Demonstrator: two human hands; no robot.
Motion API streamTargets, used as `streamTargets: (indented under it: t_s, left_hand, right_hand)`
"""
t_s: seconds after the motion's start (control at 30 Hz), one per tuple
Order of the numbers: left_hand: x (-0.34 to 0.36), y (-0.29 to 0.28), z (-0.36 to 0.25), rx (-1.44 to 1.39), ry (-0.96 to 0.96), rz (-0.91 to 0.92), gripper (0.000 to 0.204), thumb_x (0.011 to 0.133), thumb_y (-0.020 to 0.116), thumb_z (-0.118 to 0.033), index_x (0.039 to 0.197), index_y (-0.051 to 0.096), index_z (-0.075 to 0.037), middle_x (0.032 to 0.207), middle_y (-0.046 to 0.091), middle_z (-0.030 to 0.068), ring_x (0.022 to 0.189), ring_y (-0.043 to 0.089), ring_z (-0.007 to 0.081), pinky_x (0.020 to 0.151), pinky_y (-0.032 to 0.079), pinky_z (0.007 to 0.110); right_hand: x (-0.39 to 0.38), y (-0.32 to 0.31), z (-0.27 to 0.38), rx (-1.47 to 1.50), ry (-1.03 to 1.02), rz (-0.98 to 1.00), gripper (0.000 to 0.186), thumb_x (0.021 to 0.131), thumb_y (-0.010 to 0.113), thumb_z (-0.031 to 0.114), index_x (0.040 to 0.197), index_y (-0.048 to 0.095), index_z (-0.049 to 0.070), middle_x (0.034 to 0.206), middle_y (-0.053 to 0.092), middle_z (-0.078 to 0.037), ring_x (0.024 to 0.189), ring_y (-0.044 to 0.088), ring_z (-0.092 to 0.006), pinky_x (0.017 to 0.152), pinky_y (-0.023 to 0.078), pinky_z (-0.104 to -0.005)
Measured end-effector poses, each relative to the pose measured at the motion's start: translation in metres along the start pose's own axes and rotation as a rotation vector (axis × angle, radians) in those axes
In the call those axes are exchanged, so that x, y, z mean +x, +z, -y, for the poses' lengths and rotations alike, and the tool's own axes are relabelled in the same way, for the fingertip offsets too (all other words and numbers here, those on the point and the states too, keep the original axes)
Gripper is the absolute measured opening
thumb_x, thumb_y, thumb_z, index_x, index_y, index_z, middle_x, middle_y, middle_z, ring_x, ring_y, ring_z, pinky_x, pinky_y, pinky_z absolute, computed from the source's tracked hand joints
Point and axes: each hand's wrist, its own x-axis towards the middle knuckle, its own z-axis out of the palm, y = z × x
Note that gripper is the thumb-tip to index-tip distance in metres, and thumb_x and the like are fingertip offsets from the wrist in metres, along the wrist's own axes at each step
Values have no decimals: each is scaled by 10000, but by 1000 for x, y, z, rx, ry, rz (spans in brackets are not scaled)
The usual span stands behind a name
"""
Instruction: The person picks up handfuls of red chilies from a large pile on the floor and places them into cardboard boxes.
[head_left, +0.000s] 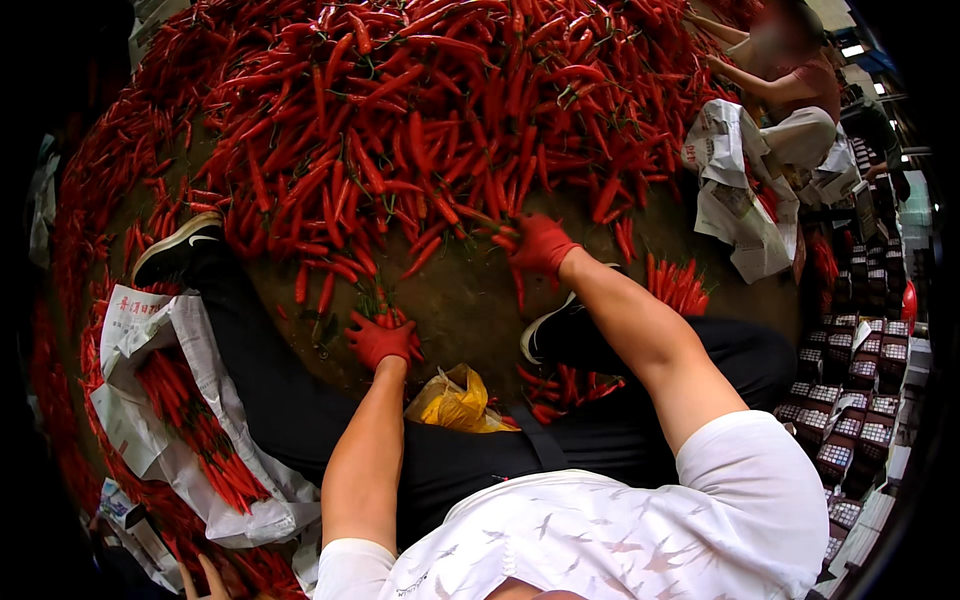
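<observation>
A big heap of long red chili peppers (480,110) spreads over the floor in front of me. My left hand (380,342), in a red glove, is closed around a small bunch of chili peppers (378,305), their green stems pointing away from me. Farther off and to the right, at the heap's near edge, my right hand (541,246) in a matching glove grips chili peppers (498,236). The glove hides part of them. Between my legs sits a yellow plastic bag (458,402), its contents unclear.
A white sack (215,420) holding aligned chili peppers lies left of my leg. Loose peppers (572,390) and a bundle (678,286) lie near my right leg. Another person (800,85) sits at upper right beside a white sack (735,180). Dark crates (850,400) line the right.
</observation>
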Motion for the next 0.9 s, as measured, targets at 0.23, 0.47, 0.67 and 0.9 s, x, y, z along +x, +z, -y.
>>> streamTargets:
  t_s: [0.23,0.47,0.67,0.9]
  left_hand:
    - [-26,30,-14,-8,176,46,1160,510,872,-494,1441,297,-109,1409,373,268,1250,464,422,1008,433,492]
    - [-36,32,-6,-628,199,304,1146,496,894,-407,1433,333,-58,1365,479,235,1218,516,375,1036,435,431]
    - [-9,99,9,-1304,290,463,826,601,904,-160,1313,502,-46,1322,550,96,1207,519,219,1028,428,369]
    - [-19,-62,0,-1388,617,108,1019,634,864,-76,1473,287,-94,1349,492,101,1202,507,210,969,474,368]
  right_hand:
    - [-23,118,2,-613,-149,-402,703,731,676,500,1244,558,34,1262,570,-236,1114,568,-447,903,497,-470]
    - [-35,137,85,817,234,90,555,830,645,452,1165,615,10,1089,657,-196,1007,620,-316,854,503,-409]
    - [-32,144,75,1554,317,320,370,912,650,226,1194,601,-7,1029,658,-90,863,653,-215,749,531,-336]
    - [-14,35,192,1448,-77,202,236,938,633,236,1085,612,52,820,583,23,644,537,-85,542,444,-241]
